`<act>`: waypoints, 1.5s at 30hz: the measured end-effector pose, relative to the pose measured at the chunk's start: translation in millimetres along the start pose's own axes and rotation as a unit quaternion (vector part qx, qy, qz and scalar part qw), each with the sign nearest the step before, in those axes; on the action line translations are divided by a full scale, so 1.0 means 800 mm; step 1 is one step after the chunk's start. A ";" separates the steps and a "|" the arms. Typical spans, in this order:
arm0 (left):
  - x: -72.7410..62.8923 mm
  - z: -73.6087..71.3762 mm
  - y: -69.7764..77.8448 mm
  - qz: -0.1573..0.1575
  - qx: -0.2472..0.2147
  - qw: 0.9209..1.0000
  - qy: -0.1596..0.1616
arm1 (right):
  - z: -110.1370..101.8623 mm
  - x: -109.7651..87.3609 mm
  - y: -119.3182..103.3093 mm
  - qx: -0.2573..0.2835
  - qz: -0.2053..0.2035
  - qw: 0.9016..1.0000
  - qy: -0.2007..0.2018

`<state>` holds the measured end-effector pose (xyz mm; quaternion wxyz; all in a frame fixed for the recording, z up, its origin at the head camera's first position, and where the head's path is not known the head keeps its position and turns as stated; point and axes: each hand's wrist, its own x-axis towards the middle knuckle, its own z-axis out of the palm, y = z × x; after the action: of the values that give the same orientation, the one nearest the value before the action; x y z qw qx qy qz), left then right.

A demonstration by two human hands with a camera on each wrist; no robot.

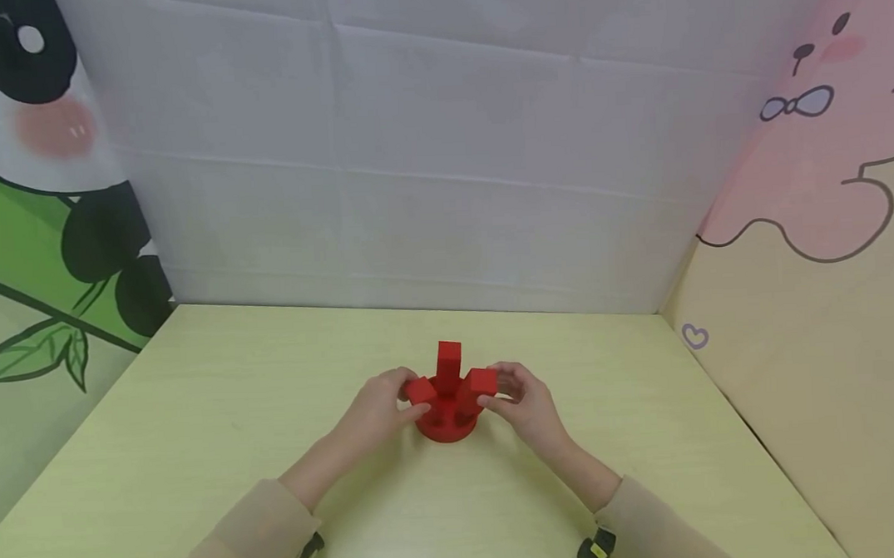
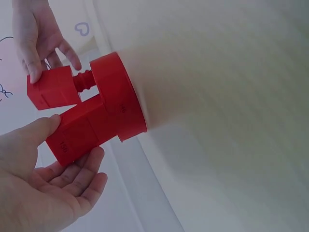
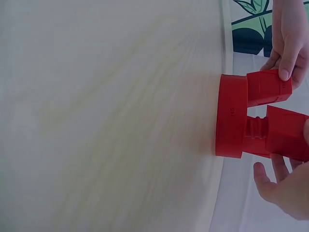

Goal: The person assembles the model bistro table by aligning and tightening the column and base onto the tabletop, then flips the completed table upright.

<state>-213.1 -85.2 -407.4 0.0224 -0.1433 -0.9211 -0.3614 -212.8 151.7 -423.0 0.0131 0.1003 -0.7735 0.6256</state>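
Observation:
A round red base (image 1: 448,433) sits on the table and carries three square red blocks. My left hand (image 1: 381,405) pinches the left block (image 1: 421,390) between thumb and fingers; in the left wrist view this block stands flush against the base. On the other side, my right hand (image 1: 529,402) grips the right block (image 1: 484,382) near its top. Between that block and the base a ridged, screw-like red stem (image 3: 257,127) shows, leaving a gap. The back block (image 1: 448,362) stands upright, touched by neither hand. How deep the stem sits is hidden.
The pale yellow table (image 1: 221,422) spreads around the base. A white sheet (image 1: 428,188) closes off the back, with a printed green and white panel (image 1: 25,214) at left and a pink and beige one (image 1: 811,213) at right.

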 end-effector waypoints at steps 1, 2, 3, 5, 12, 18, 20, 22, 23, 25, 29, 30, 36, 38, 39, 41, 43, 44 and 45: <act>0.002 -0.001 -0.002 0.003 0.002 1.000 -0.002 | 0.000 -0.001 0.000 -0.001 0.001 1.000 -0.002; 0.003 -0.002 -0.003 0.006 0.004 1.000 -0.004 | 0.000 -0.001 0.000 -0.002 0.004 1.000 -0.003; 0.005 -0.003 -0.004 0.008 0.004 1.000 -0.007 | 0.000 -0.002 0.001 -0.002 0.007 1.000 -0.005; 0.008 -0.004 -0.007 0.012 0.003 1.000 -0.014 | -0.001 -0.003 0.002 -0.005 0.015 1.000 -0.007; 0.019 -0.010 -0.018 0.047 -0.008 0.998 -0.033 | -0.001 -0.004 0.010 -0.033 0.018 0.999 -0.015; 0.028 -0.011 -0.027 0.067 -0.002 0.997 -0.050 | -0.001 -0.003 0.013 -0.061 0.010 0.998 -0.014; 0.029 -0.010 -0.028 0.067 0.001 0.996 -0.052 | -0.001 -0.003 0.014 -0.064 0.006 0.998 -0.015; 0.030 -0.010 -0.028 0.066 0.001 0.996 -0.053 | 0.000 -0.002 0.014 -0.065 0.002 0.998 -0.016; 0.030 -0.010 -0.027 0.063 0.001 0.997 -0.054 | 0.000 -0.001 0.015 -0.066 0.001 0.998 -0.016; 0.029 -0.011 -0.026 0.060 0.000 0.997 -0.054 | 0.001 -0.001 0.016 -0.068 -0.002 0.998 -0.016; 0.029 -0.012 -0.024 0.060 -0.004 0.997 -0.052 | 0.002 0.000 0.016 -0.076 -0.009 0.997 -0.013; 0.029 -0.013 -0.025 0.062 -0.005 0.997 -0.050 | 0.003 0.000 0.016 -0.077 -0.012 0.997 -0.012; 0.030 -0.012 -0.027 0.068 -0.002 0.997 -0.048 | 0.005 0.000 0.014 -0.106 -0.026 0.994 -0.013; 0.030 -0.012 -0.027 0.070 -0.002 0.996 -0.048 | 0.006 0.001 0.014 -0.124 -0.037 0.991 -0.022; 0.030 -0.012 -0.027 0.069 -0.002 0.996 -0.049 | 0.006 0.001 0.013 -0.134 -0.044 0.990 -0.027; 0.030 -0.013 -0.026 0.068 -0.003 0.996 -0.050 | 0.005 0.002 0.012 -0.150 -0.057 0.986 -0.040; 0.030 -0.014 -0.027 0.067 -0.002 0.996 -0.051 | 0.005 0.004 0.010 -0.167 -0.069 0.982 -0.049; 0.030 -0.014 -0.027 0.067 -0.002 0.996 -0.051 | 0.005 0.004 0.009 -0.174 -0.072 0.981 -0.054; 0.030 -0.015 -0.027 0.066 -0.002 0.997 -0.051 | 0.005 0.005 0.008 -0.179 -0.076 0.979 -0.057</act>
<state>-242.8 -102.1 -409.4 -0.0016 -0.2220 -0.9087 -0.3534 -217.7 148.6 -429.1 0.0339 0.1903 -0.8629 0.4670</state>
